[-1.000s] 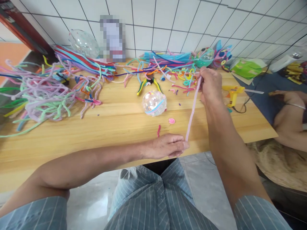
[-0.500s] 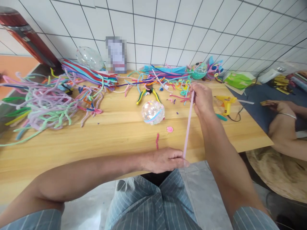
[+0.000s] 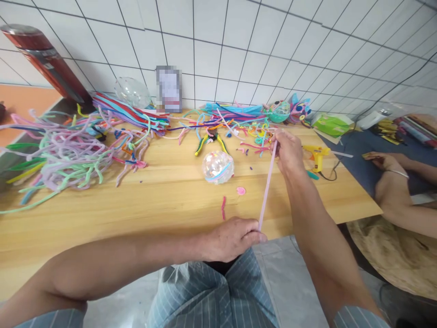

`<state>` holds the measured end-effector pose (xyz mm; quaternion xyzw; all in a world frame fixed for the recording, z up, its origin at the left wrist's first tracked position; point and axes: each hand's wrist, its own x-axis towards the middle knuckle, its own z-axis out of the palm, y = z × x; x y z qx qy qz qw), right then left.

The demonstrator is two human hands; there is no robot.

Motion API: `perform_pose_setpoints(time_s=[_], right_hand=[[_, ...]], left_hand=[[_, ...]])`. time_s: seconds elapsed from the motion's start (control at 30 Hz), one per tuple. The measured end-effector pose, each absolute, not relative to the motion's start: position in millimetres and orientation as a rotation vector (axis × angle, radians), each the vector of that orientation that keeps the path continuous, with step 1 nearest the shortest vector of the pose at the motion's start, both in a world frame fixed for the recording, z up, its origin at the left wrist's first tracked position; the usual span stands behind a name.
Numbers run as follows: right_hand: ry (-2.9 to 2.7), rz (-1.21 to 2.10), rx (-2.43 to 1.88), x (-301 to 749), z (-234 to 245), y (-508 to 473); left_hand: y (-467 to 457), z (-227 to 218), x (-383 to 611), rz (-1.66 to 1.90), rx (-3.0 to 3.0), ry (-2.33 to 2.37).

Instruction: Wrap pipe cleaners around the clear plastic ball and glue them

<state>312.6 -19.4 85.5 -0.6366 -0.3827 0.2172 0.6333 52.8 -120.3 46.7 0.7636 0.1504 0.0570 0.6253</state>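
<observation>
A pale pink pipe cleaner (image 3: 266,185) is stretched straight between my two hands above the front edge of the wooden table (image 3: 143,205). My left hand (image 3: 235,237) pinches its near end at the table's edge, fingers closed. My right hand (image 3: 287,151) grips its far end, held up over the table. A clear ball (image 3: 217,166) with coloured strands inside sits on the table just left of the pipe cleaner. A small pink coil (image 3: 241,191) and a short red piece (image 3: 223,208) lie close by.
A big tangle of pipe cleaners (image 3: 64,150) covers the table's left. Pliers (image 3: 209,140) and more coloured stems lie at the back. A yellow glue gun (image 3: 316,154) sits right of my right hand. Another person's arm (image 3: 399,191) is at far right.
The view has tilted up a little, so the table and my hands sit lower in the picture. Both hands keep their hold on the stretched pink pipe cleaner.
</observation>
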Motion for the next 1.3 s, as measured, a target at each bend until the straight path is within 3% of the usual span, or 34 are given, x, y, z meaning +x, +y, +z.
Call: perform_pose_setpoints(time_s=[0.27, 0.73, 1.03, 1.2, 1.3], right_hand=[[-0.834, 0.589, -1.427, 316, 67, -22], [-0.692, 0.562, -1.495, 333, 49, -26], [-0.881, 0.526, -1.784, 347, 49, -32], [-1.010, 0.331, -1.950, 355, 60, -36], [-1.138, 0.258, -1.912, 338, 73, -39]], left_hand=[[-110, 48, 54, -0.017, 1.679, 0.410], [-111, 40, 54, 0.068, 1.782, 0.312], [-117, 53, 48, -0.131, 1.772, 0.468], [-111, 87, 32, 0.183, 1.710, 0.519], [-94, 97, 16, 0.594, 1.622, 0.669]])
